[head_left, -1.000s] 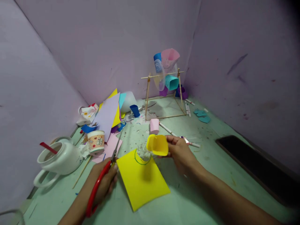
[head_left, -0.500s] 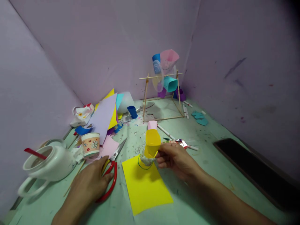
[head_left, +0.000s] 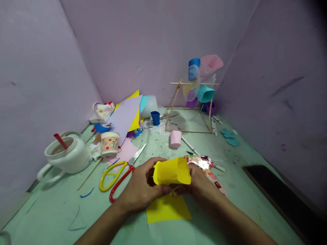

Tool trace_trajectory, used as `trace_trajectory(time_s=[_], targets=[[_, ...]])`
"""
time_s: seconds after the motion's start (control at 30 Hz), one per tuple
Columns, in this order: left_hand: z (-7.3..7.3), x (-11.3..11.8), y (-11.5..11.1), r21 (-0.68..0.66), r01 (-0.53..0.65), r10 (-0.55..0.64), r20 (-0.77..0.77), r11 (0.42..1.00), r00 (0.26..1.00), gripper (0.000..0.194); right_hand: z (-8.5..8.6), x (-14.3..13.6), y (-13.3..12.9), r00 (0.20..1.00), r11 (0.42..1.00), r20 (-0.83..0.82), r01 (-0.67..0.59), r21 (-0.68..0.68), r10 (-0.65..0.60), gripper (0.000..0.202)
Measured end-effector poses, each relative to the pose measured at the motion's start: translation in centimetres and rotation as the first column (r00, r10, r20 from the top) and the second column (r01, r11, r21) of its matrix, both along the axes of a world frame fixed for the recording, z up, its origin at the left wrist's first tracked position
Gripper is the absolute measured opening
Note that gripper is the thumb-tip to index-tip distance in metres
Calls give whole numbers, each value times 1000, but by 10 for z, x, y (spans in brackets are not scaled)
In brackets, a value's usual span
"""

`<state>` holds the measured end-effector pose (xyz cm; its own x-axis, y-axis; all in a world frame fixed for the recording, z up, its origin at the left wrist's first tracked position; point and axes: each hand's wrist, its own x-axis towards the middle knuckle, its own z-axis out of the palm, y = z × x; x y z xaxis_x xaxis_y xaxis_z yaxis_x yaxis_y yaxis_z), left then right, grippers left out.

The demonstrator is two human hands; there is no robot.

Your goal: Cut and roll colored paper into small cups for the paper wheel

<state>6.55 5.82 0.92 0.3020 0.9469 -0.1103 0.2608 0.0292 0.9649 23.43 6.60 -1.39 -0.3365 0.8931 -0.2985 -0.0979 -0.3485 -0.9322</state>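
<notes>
A small yellow paper cup [head_left: 171, 171] lies tilted on its side between my two hands, above the table. My left hand [head_left: 145, 183] is closed around its base end. My right hand [head_left: 195, 180] grips it near the wider open end, with some fingers hidden behind it. Below them a yellow paper sheet [head_left: 168, 209] rests on the table, partly covered by my hands. Scissors [head_left: 120, 180] with one yellow and one red handle lie just left of my left hand, blades spread slightly. A pink paper cup [head_left: 175, 139] stands beyond my hands.
A stick frame [head_left: 189, 131] carrying a wheel of coloured paper cups stands at the back right. At left are a white teapot [head_left: 71, 158], a patterned paper cup [head_left: 110, 144] and stacked coloured paper [head_left: 125, 112]. A dark flat tray-like object [head_left: 278, 197] lies at right. Markers [head_left: 190, 145] lie beyond my hands.
My left hand has left the scissors and taken hold of the yellow cup. The cup has been lifted off the sheet and tipped sideways. The view has shifted left.
</notes>
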Motion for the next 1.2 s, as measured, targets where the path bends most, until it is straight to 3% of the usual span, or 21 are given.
trace_trajectory(time_s=[0.03, 0.07, 0.1, 0.13, 0.17, 0.23, 0.3, 0.37, 0.43, 0.67, 0.73, 0.8, 0.9, 0.97, 1.03, 1.1, 1.2], targets=[[0, -4, 0, 2, -15, 15, -36, 1000, 999, 53, 2, 5, -2, 988, 984, 96, 104, 143, -118, 32], [0, -9, 0, 3, -27, 27, -78, 1000, 997, 52, 6, 12, -4, 949, 925, 170, 200, 323, -265, 31], [0, -12, 0, 5, -35, 35, -118, 999, 992, 52, 11, 18, -7, 891, 829, 218, 247, 502, -398, 27], [0, -15, 1, 10, -38, 40, -150, 999, 988, 52, 17, 25, -10, 847, 726, 245, 215, 653, -471, 22], [0, -17, 1, 17, -32, 34, -165, 999, 986, 52, 23, 30, -14, 833, 636, 282, 105, 764, -476, 17], [0, -20, 1, 32, 7, -1, -161, 999, 987, 50, 33, 37, -19, 821, 504, 392, -151, 850, -415, 20], [-1, -20, 0, 41, 61, -54, -157, 997, 986, 45, 37, 36, -21, 806, 387, 465, -323, 864, -366, 31], [-3, -18, -1, 31, 115, -110, -140, 993, 984, 36, 35, 32, -21, 800, 301, 489, -399, 866, -346, 33], [-6, -17, -3, 22, 141, -137, -129, 990, 982, 31, 29, 27, -20, 788, 257, 513, -447, 857, -340, 28], [-12, -15, -7, 81, 190, -161, -280, 978, 946, 31, 26, 22, -28, 645, 194, 534, -523, 830, -547, 12], [-12, -13, -9, 131, 241, -192, -310, 962, 931, 33, 29, 25, -32, 672, 166, 552, -550, 818, -493, 14], [-11, -11, -12, 170, 335, -261, -351, 927, 899, 38, 31, 29, -37, 686, 169, 642, -627, 760, -341, 21], [-11, -13, -14, 139, 445, -337, -467, 885, 817, 53, 30, 36, -42, 641, 246, 751, -711, 659, -160, 23], [-14, -17, -13, 117, 421, -291, -558, 900, 777, 53, 26, 37, -43, 618, 337, 772, -703, 626, -146, 17], [-18, -20, -11, 111, 367, -217, -636, 924, 740, 42, 21, 35, -43, 597, 397, 790, -697, 597, -140, 15], [-23, -20, -9, 96, 356, -199, -683, 930, 703, 31, 17, 31, -41, 561, 417, 821, -725, 549, -105, 16], [-25, -17, -9, 99, 428, -247, -692, 899, 678, 22, 15, 23, -38, 488, 400, 871, -788, 467, -55, 17]])
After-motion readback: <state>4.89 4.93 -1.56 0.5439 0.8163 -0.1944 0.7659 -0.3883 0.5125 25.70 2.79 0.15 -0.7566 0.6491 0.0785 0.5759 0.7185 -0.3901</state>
